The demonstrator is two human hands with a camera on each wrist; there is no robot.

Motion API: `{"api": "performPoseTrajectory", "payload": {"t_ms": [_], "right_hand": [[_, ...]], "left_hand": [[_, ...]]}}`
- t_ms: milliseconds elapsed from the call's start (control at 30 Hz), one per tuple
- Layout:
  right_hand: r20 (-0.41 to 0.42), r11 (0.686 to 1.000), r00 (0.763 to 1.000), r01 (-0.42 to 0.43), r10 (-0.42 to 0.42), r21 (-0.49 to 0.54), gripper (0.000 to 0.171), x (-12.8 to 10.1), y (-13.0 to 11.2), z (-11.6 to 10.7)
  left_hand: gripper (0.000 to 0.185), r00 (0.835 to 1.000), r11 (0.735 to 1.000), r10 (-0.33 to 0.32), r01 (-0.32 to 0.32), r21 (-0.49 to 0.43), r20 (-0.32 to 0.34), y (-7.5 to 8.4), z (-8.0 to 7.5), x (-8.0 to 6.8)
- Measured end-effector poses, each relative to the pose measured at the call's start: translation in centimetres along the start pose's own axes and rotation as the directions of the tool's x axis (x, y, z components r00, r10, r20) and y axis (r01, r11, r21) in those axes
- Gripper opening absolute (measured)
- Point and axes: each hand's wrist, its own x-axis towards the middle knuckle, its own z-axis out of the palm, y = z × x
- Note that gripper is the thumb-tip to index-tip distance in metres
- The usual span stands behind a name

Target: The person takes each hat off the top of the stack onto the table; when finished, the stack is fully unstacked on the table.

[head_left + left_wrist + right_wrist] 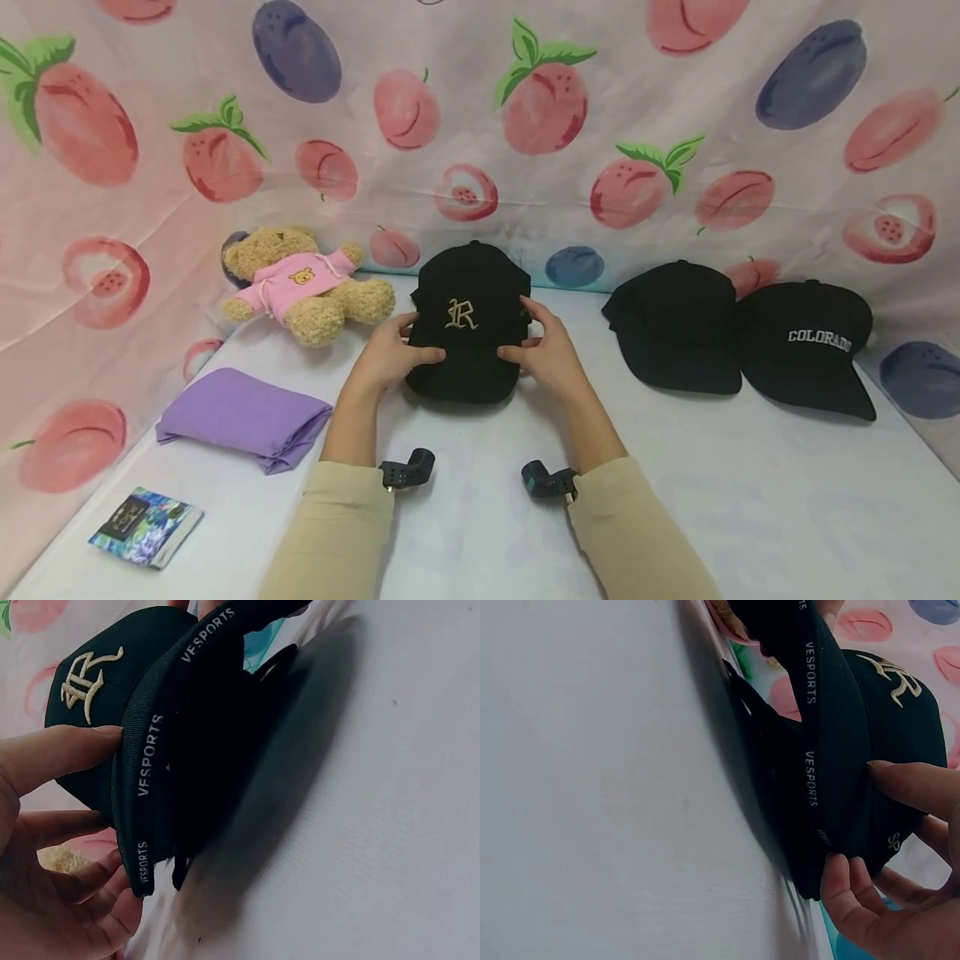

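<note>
While both hands worked at the middle of the white table (pixel 712 508), the left hand (pixel 390 354) pinched the left side of the black R cap (pixel 468 321), thumb laid on the crown front and fingers curled under the rim. The right hand (pixel 546 350) gripped the cap's right side the same way, thumb on the front and fingers tucked beneath. Wrist views showed the cap tilted up off the table, its inner sweatband printed VESPORTS, with fingertips (pixel 112 900) hooked inside the edge. The cap sat mid-table, toward the far side, brim pointing near.

Left of the cap and just beside it lay a teddy bear (pixel 307 287) in a pink hoodie. Nearer, on the left, a folded purple cloth (pixel 243 417); nearer still, a small colourful packet (pixel 146 527). To the right, well apart from the hands, a plain black cap (pixel 675 333) touched a black COLORADO cap (pixel 806 346). A fruit-print backdrop (pixel 480 125) hung behind.
</note>
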Motion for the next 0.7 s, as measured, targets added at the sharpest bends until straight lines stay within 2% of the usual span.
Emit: {"api": "performPoseTrajectory", "payload": {"t_ms": [467, 700], "right_hand": [[0.033, 0.999, 0.999, 0.027, -0.028, 0.035, 0.092, 0.1, 0.0, -1.7], [0.034, 0.998, 0.998, 0.047, -0.048, 0.041, 0.093, 0.2, -0.1, -3.3]], "left_hand": [[0.088, 1.0, 1.0, 0.017, -0.017, 0.008, -0.017, 0.9, 0.8, -0.2], [0.087, 0.999, 0.999, 0.039, -0.039, 0.006, -0.034, 2.0, 1.6, -0.2]]}}
